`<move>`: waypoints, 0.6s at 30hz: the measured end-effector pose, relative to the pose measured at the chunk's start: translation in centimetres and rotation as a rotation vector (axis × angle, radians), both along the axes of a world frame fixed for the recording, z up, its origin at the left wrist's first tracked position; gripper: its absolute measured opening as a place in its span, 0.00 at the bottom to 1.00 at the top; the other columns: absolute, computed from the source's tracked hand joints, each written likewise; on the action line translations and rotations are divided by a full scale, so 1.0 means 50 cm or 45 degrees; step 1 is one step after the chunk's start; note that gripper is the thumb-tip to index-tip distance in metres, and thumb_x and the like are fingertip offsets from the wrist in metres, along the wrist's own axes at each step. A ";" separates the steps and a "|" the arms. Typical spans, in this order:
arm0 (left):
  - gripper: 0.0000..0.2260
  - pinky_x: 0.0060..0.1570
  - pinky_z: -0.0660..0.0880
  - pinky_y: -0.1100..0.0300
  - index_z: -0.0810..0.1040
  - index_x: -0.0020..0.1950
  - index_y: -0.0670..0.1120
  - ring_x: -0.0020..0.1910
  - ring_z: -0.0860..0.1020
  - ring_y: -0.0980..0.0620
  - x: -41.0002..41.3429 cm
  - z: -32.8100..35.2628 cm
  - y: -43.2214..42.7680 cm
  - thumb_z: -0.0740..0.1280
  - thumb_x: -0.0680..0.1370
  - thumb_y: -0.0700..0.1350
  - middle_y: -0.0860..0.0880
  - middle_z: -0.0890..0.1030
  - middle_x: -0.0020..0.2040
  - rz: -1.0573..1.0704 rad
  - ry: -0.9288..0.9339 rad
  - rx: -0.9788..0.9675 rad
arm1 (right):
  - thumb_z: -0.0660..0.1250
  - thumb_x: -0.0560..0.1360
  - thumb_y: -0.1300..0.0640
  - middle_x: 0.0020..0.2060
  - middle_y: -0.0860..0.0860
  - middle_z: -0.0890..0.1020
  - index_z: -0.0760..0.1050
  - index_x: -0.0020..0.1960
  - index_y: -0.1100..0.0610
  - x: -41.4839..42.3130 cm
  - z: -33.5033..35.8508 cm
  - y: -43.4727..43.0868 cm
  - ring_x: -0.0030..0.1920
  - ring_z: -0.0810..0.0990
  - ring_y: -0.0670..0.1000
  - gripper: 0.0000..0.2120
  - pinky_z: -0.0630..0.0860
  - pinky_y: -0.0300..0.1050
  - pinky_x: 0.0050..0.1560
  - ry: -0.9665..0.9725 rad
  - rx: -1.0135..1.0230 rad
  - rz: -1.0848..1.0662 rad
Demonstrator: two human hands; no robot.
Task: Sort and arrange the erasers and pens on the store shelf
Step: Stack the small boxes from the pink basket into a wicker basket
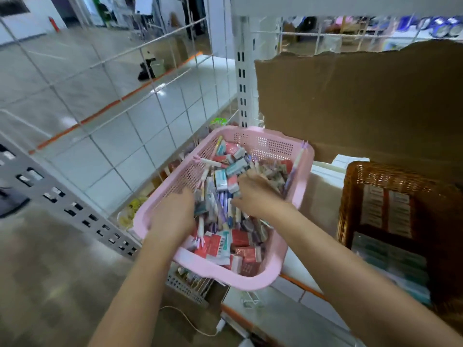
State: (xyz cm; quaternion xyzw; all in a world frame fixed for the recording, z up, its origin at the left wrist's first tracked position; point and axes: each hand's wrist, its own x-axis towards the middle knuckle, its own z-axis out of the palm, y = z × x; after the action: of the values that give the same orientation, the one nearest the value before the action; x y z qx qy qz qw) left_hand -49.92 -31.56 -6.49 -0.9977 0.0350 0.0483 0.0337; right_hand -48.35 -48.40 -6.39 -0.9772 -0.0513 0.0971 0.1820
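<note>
- left hand (172, 214) is shoved down into the left side of the pile, with the fingertips buried in the stuff, so I honestly can't tell if it's gripping anything
- right hand (258, 194) is in the middle-right of the pile with the fingers bent down over it, but it's blurry and I can't tell if it's got hold of something either
- pens (225, 204) lie in a messy bunch between the two hands, mostly purple and blue, and a few pale ones poke up along the left and far-right walls
- erasers (240, 237) are mixed in all over; red packs are mostly at the near end, teal and white ones further back
- all of it sits in a pink basket (250, 281) at the left end of the white shelf (295, 279), with its near corner hanging past the orange edge
- wicker basket (375, 176) is just to the right, with flat packs laid inside
- torn cardboard (363, 101) stands behind both baskets
- wire grid (125, 96) closes off the left side, next to the slotted post (241, 83)
- white cable (180, 319) lies on the floor down near the bottom
</note>
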 end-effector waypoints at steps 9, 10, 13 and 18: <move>0.07 0.35 0.72 0.55 0.68 0.51 0.47 0.43 0.77 0.48 0.006 -0.002 -0.002 0.64 0.76 0.41 0.47 0.79 0.47 -0.076 -0.096 -0.094 | 0.61 0.77 0.64 0.58 0.57 0.72 0.73 0.56 0.63 0.017 -0.015 0.008 0.51 0.75 0.58 0.09 0.75 0.48 0.45 -0.059 -0.079 -0.131; 0.07 0.35 0.72 0.55 0.68 0.50 0.48 0.41 0.75 0.49 0.007 -0.003 -0.002 0.64 0.76 0.41 0.48 0.79 0.45 -0.074 -0.107 -0.120 | 0.60 0.76 0.66 0.55 0.58 0.73 0.74 0.54 0.63 0.013 -0.014 0.007 0.49 0.75 0.58 0.08 0.74 0.47 0.43 -0.063 -0.080 -0.117; 0.05 0.35 0.76 0.57 0.70 0.50 0.49 0.38 0.76 0.52 0.008 0.001 -0.003 0.65 0.76 0.45 0.51 0.78 0.41 -0.050 -0.149 -0.235 | 0.61 0.74 0.68 0.49 0.57 0.77 0.73 0.53 0.62 -0.005 -0.002 -0.015 0.47 0.77 0.56 0.09 0.76 0.48 0.45 -0.112 0.042 -0.154; 0.04 0.32 0.62 0.64 0.78 0.49 0.48 0.38 0.71 0.55 -0.017 0.037 -0.030 0.64 0.77 0.46 0.52 0.78 0.42 -0.140 -0.422 -0.460 | 0.64 0.70 0.67 0.54 0.50 0.82 0.77 0.61 0.56 -0.074 0.054 -0.083 0.54 0.80 0.50 0.21 0.75 0.40 0.53 -0.332 0.500 -0.218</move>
State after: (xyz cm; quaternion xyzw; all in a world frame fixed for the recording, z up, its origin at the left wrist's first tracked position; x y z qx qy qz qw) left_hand -50.79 -33.04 -4.62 -0.9784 0.0911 -0.1248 -0.1371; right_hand -52.06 -52.53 -3.67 -0.9281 -0.0094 -0.0575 0.3678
